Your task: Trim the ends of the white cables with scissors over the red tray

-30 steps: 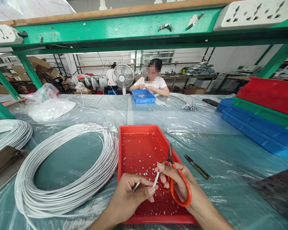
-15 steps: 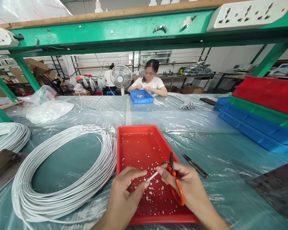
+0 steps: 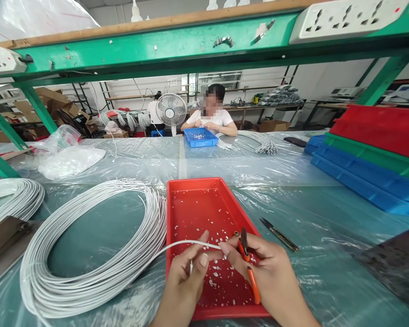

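Note:
My right hand [image 3: 267, 263] is closed around a pair of scissors [image 3: 254, 284] with orange handles and dark blades pointing up. Its thumb and forefinger also pinch the end of a white cable [image 3: 182, 242]. That cable arcs from the coil [image 3: 92, 299] on the left, across the fingers of my left hand [image 3: 189, 277]. My left fingers are curled about the cable, thumb and forefinger slightly apart at the tips; a small white piece shows between them. Both hands are over a red tray [image 3: 221, 312], which has white scraps scattered on its floor.
Thread snips [image 3: 278, 235] lie right of the tray. Stacked red, green and blue trays [image 3: 368, 168] stand at the right. Another cable coil [image 3: 30, 200] lies far left. Across the table sits a person [image 3: 221, 120] with a blue tray [image 3: 202, 142]. A green beam [image 3: 129, 56] spans overhead.
The cable now arcs over my left fingers into my right pinch; before, a short straight length ran between the two hands. My left hand has shifted slightly right and down. The scissors stay in my right hand.

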{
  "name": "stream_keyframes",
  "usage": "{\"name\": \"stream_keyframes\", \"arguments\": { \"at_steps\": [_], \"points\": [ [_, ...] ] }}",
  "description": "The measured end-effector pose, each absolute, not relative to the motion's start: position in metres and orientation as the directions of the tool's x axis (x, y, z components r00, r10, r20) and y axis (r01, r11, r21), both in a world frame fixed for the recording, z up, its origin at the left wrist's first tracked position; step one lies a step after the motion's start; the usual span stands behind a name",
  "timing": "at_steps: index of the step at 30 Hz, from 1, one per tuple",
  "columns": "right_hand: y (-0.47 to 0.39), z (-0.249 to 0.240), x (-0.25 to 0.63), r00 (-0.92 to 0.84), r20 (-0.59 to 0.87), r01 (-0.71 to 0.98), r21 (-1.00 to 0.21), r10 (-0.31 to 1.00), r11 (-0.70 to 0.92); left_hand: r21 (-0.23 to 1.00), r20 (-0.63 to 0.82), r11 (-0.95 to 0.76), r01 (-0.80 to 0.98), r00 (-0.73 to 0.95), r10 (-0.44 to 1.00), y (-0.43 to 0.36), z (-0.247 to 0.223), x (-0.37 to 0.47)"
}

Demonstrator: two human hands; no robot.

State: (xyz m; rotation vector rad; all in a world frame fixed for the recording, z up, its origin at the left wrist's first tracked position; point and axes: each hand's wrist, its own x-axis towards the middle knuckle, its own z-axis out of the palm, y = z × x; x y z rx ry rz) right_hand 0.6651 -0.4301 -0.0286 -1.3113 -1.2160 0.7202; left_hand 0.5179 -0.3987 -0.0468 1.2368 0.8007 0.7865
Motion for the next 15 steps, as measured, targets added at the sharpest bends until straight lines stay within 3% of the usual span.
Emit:
{"name": "stream_keyframes", "arguments": {
  "at_steps": [3, 9, 15],
  "points": [
    [-0.427, -0.038, 0.664, 0.256, 0.057, -0.044, -0.997, 0.965, 0.070, 0.920, -0.155, 0.294, -0.258, 0.448, 0.880, -0.396, -0.051, 0.518],
    [-0.433, -0.050, 0.647, 0.059, -0.205, -0.406, -0.899, 0.977, -0.164, 0.892, -0.121, 0.264, -0.368, 0.368, 0.922, -0.393, -0.051, 0.520],
    [-0.437, -0.054, 0.640, 0.114, -0.181, -0.308, -0.941, 0.977, -0.139, 0.866, -0.134, 0.276, -0.417, 0.340, 0.931, -0.391, -0.049, 0.522]
  ]
}}
